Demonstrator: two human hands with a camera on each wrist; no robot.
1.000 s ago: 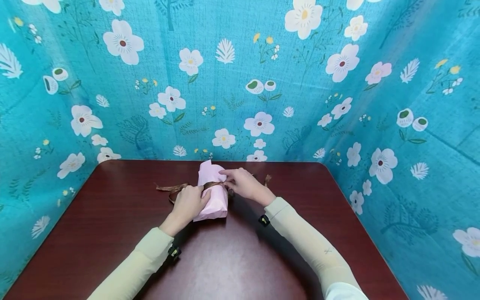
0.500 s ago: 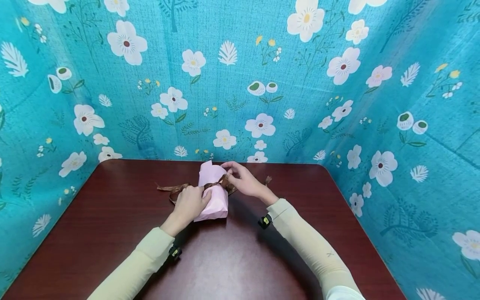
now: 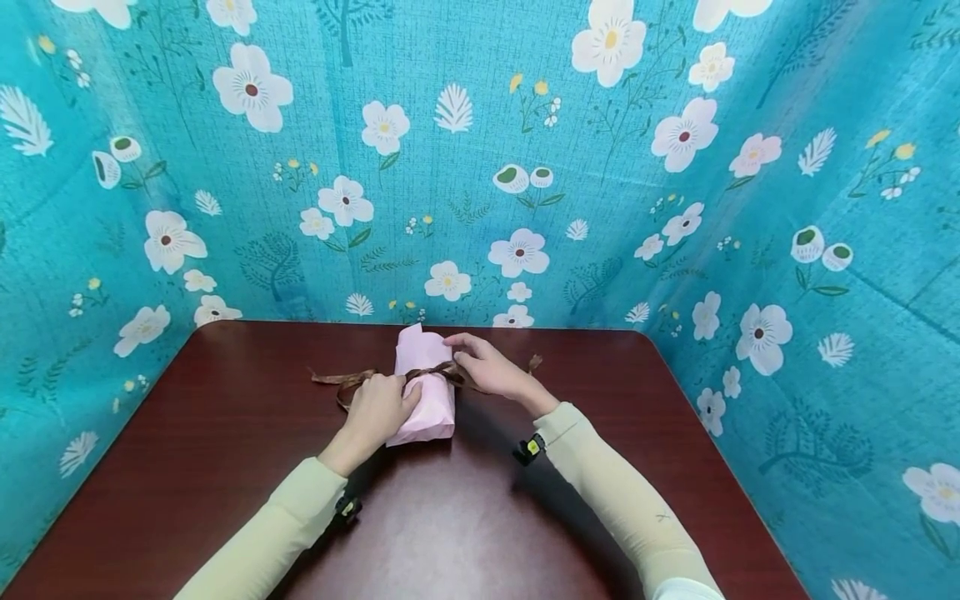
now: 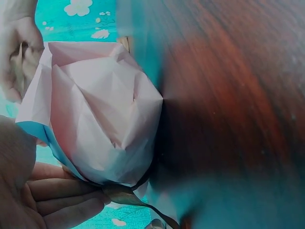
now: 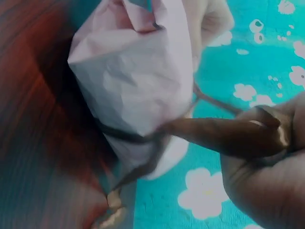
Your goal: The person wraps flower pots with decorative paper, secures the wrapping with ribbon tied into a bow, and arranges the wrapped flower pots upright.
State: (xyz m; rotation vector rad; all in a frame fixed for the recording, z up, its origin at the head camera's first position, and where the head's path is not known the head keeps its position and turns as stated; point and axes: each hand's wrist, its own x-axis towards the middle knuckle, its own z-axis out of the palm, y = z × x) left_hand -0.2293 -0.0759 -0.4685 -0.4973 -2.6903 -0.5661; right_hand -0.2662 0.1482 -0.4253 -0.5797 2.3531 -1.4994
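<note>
A package wrapped in pink paper (image 3: pixel 429 408) lies on the dark red-brown table. A brown ribbon (image 3: pixel 429 372) crosses its top and twists together near the right edge. My left hand (image 3: pixel 375 407) rests against the package's left side, thumb on top; in the left wrist view its fingers (image 4: pixel 62 198) lie nearly straight along the paper. At the right side, my right hand (image 3: pixel 491 367) pinches a stretch of ribbon. That ribbon (image 5: pixel 224 136) runs taut from the package into the fingers in the right wrist view, where blur hides the exact grip.
Loose ribbon ends trail on the table (image 3: pixel 247 433) left of the package and beyond the right hand. A blue floral curtain (image 3: pixel 465 167) hangs behind the table and along both sides. The table's far edge lies just behind the package.
My right hand has drawn ribbon off the package's right edge, slightly to the right; the bunched ribbon there now stretches thinner. The left hand and package have stayed in place.
</note>
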